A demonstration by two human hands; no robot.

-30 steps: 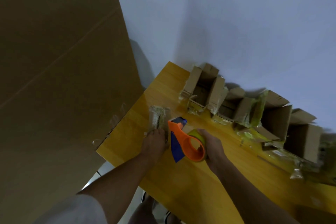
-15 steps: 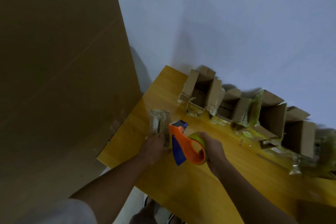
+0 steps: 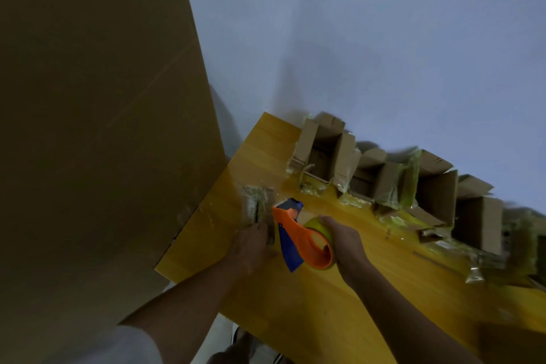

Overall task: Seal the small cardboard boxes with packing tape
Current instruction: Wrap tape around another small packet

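Note:
A small flat cardboard box [image 3: 256, 204], covered in shiny tape, lies near the left edge of the yellow wooden table [image 3: 339, 298]. My left hand [image 3: 251, 245] rests on its near end, fingers bent over it. My right hand [image 3: 344, 241] grips an orange and blue tape dispenser [image 3: 298, 239] with a yellowish roll, held just right of the box, its blue nose close to the box top. Several open cardboard boxes [image 3: 325, 156] with loose tape scraps stand in a row along the table's far edge.
A large brown cardboard sheet [image 3: 97, 127] leans upright at the left, touching the table's left edge. A pale wall [image 3: 384, 38] rises behind the boxes. Tape scraps [image 3: 472, 272] lie on the table at the right. My legs show below the table's near edge.
The view has shifted slightly. Both hands and the dispenser stay in nearly the same place by the small box; the dispenser's nose has edged a little forward along it.

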